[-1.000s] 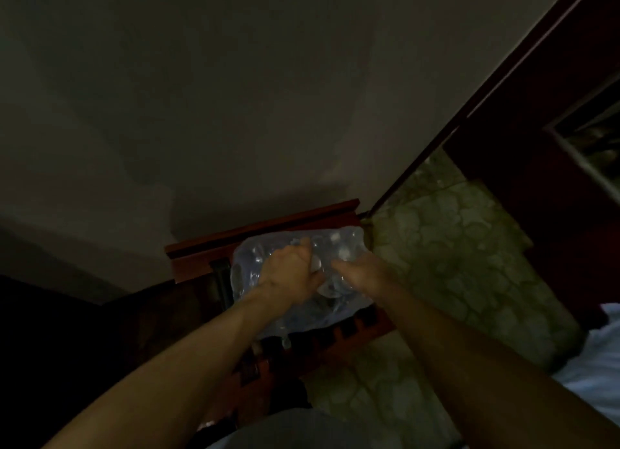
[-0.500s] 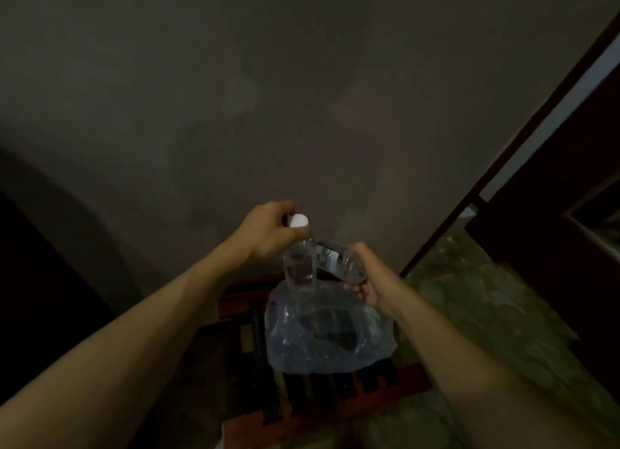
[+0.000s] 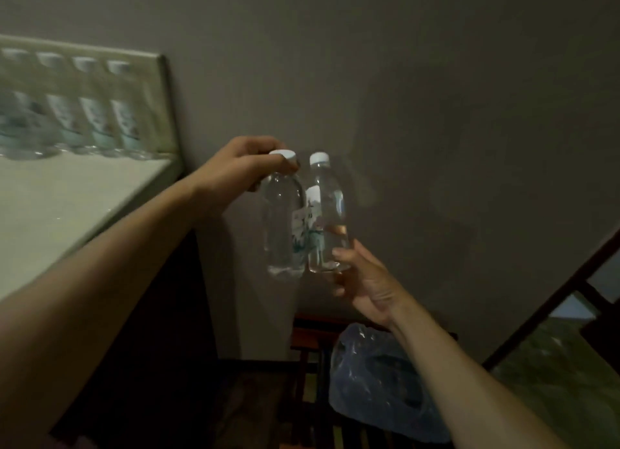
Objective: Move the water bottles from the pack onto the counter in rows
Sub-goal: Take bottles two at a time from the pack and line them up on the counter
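Observation:
My left hand grips a clear water bottle by its white cap, and the bottle hangs upright in the air. My right hand holds a second clear bottle from below, upright and close beside the first. The plastic pack, crumpled and translucent, lies low on a dark red wooden stool under my right forearm. At the upper left a pale counter carries a row of several bottles along its back wall.
A grey wall fills the middle and right of the view. Below the counter the cabinet front is dark. A dark wooden door frame runs diagonally at the lower right, with greenish stone floor beyond it.
Both hands have lifted a bottle each out of the pack and raised them high. The view has swung up and left, which brings the counter and its row of bottles into sight.

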Tool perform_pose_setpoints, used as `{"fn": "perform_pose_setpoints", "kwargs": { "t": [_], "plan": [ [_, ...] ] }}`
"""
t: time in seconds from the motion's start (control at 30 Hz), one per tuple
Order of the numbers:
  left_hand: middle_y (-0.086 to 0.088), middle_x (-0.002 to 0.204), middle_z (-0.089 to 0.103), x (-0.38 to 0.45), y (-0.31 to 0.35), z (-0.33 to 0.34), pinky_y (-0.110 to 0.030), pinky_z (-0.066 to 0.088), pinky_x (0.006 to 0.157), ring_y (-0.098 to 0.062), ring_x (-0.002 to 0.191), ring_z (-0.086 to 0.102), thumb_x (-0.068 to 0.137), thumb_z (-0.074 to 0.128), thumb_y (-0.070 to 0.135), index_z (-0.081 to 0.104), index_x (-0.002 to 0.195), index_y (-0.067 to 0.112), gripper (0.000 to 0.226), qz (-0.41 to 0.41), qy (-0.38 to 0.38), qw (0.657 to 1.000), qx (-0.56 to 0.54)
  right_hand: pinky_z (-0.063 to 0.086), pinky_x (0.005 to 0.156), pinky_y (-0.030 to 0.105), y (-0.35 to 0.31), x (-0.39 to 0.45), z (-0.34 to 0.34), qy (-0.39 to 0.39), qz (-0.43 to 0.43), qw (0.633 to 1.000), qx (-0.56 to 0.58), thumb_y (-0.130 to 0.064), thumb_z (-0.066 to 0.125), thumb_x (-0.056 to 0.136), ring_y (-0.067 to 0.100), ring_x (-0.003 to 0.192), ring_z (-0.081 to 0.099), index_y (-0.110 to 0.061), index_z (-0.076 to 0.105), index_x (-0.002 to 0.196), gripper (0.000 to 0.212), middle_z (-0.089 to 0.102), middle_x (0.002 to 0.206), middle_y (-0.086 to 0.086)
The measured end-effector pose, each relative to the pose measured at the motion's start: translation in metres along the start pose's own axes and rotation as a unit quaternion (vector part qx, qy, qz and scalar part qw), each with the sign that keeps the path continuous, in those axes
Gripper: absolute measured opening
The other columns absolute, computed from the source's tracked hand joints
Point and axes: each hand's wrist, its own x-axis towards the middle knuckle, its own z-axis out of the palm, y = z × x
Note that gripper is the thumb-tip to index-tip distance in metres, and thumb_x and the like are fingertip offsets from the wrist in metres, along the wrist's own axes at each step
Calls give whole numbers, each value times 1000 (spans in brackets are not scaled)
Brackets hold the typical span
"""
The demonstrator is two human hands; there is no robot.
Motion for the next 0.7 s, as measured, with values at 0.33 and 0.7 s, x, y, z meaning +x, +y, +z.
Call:
{"fn": "perform_pose_setpoints", "kwargs": {
  "t": [0.33,0.7],
  "plan": [
    [-3,71,59,-50,24,-128,-24,25,52,-21,61,38,76,66,35,74,86,18,21,58,28,998,9,46,66,34,-8,41,155,-68,-77,984,-143,-21,78,75,16,84,67,-22,44,122,58,71,92,-3],
    [-5,85,69,-78,-29,-305,-28,45,70,-16,79,61,81,63,40,73,90,18,26,91,-15,992,87,55,67,33,44,133,317,-31,-157,972,-170,-28,83,70,24,97,70,-25,60,118,53,72,108,5]
  ]
}}
